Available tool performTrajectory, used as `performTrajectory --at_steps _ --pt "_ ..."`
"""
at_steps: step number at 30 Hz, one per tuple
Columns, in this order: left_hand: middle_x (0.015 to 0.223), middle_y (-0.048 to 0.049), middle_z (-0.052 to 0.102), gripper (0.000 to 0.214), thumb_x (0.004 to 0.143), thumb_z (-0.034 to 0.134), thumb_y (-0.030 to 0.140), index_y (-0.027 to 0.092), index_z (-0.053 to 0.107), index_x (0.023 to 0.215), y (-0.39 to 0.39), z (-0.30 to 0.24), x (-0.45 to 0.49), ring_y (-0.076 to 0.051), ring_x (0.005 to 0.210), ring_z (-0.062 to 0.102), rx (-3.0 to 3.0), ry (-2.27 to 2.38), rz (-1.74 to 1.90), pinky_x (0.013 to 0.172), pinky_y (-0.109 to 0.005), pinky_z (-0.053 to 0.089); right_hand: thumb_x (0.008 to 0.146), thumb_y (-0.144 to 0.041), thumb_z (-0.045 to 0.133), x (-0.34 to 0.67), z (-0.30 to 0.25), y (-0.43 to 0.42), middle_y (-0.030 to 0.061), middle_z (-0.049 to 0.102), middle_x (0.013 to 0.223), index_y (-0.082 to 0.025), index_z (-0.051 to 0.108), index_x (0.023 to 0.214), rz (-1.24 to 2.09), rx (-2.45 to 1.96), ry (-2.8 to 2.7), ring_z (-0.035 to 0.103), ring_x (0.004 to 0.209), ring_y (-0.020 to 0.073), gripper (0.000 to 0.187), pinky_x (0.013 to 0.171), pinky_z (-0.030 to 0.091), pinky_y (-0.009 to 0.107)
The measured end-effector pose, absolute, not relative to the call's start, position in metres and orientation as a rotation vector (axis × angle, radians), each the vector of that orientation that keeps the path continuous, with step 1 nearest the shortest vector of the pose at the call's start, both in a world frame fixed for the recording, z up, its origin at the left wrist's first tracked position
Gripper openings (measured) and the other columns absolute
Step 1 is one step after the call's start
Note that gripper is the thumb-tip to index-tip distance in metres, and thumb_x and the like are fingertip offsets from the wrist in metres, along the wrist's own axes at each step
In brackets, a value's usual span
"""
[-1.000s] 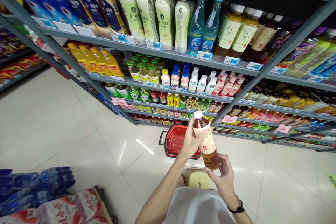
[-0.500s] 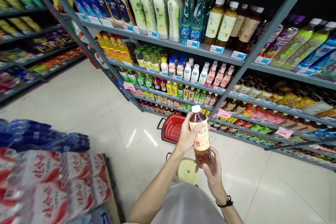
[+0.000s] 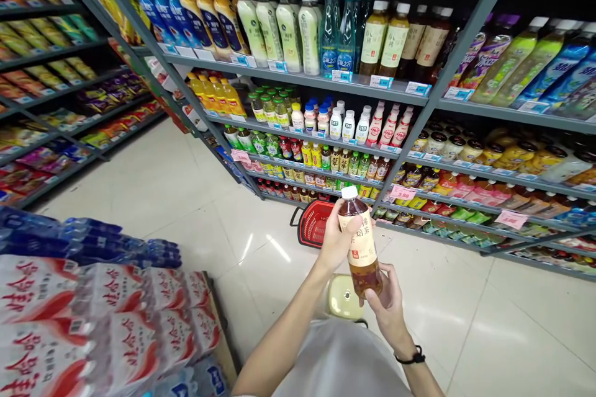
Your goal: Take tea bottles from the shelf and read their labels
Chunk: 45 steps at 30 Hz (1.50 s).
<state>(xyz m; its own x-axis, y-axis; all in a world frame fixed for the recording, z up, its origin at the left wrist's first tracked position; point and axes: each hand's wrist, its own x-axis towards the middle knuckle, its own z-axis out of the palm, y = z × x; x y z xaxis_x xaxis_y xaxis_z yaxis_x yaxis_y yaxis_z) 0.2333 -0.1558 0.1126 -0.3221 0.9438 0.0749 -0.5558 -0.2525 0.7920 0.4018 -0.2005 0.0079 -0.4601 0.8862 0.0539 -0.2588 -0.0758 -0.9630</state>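
Note:
I hold a brown tea bottle with a white cap and a beige label upright in front of me. My left hand is wrapped round its upper part, just below the neck. My right hand, with a black band at the wrist, cups the bottle's base from below. Behind the bottle, on the floor, stands a red shopping basket with a black handle. A pale yellow round stool sits right under my hands.
Grey shelves full of drink bottles run across the back and right. Stacked packs of bottled water fill the lower left. Snack shelves line the far left. White tiled floor lies between.
The view has swung left, showing more of the water packs and snack shelves. The bottle has come upright and stays gripped by both hands.

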Motion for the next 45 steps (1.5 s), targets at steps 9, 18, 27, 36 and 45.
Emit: performTrajectory --at_steps 9,18,27,36,45 --pt "0.119 -0.0161 0.074 0.067 0.081 0.086 0.050 0.019 0.051 0.130 -0.185 0.108 0.161 -0.023 0.086 0.076 0.753 0.756 1.730 0.069 -0.031 0.063 0.086 -0.052 0.083 0.326 0.004 -0.238 0.0100 0.071 0.104 -0.023 0.051 0.120 1.541 -0.875 -1.296 0.069 0.090 0.0238 0.055 0.073 0.058 0.033" --pt "0.114 -0.0145 0.075 0.067 0.081 0.086 0.048 0.019 0.050 0.131 -0.190 0.114 0.139 -0.022 0.081 0.076 0.752 0.721 1.709 0.065 -0.030 0.061 0.085 -0.051 0.084 0.307 0.016 -0.248 0.0097 0.071 0.102 -0.023 0.052 0.121 1.524 -0.911 -1.289 0.069 0.085 0.0227 0.055 0.067 0.058 0.032" --pt "0.116 -0.0144 0.074 0.072 0.078 0.089 0.051 0.020 0.051 0.131 -0.191 0.116 0.141 -0.023 0.086 0.076 0.718 0.694 1.754 0.069 -0.031 0.063 0.088 -0.055 0.080 0.306 0.016 -0.242 0.0105 0.069 0.106 -0.024 0.046 0.138 1.800 -0.743 -1.188 0.064 0.070 0.0190 0.068 0.054 0.055 0.031" --pt "0.111 -0.0128 0.075 0.072 0.078 0.088 0.052 0.020 0.052 0.131 -0.197 0.114 0.138 -0.025 0.089 0.077 0.704 0.706 1.804 0.075 -0.034 0.063 0.089 -0.064 0.073 0.303 0.029 -0.246 0.0119 0.071 0.102 -0.019 0.052 0.138 2.050 -0.668 -1.106 0.066 0.071 0.0221 0.070 0.055 0.051 0.031" --pt "0.114 -0.0142 0.075 0.070 0.081 0.086 0.053 0.020 0.049 0.131 -0.212 0.104 0.119 -0.024 0.087 0.076 0.745 0.681 1.751 0.068 -0.031 0.063 0.093 -0.062 0.071 0.285 0.016 -0.260 0.0130 0.071 0.102 -0.017 0.054 0.136 2.004 -0.632 -1.149 0.067 0.065 0.0207 0.066 0.052 0.050 0.029"
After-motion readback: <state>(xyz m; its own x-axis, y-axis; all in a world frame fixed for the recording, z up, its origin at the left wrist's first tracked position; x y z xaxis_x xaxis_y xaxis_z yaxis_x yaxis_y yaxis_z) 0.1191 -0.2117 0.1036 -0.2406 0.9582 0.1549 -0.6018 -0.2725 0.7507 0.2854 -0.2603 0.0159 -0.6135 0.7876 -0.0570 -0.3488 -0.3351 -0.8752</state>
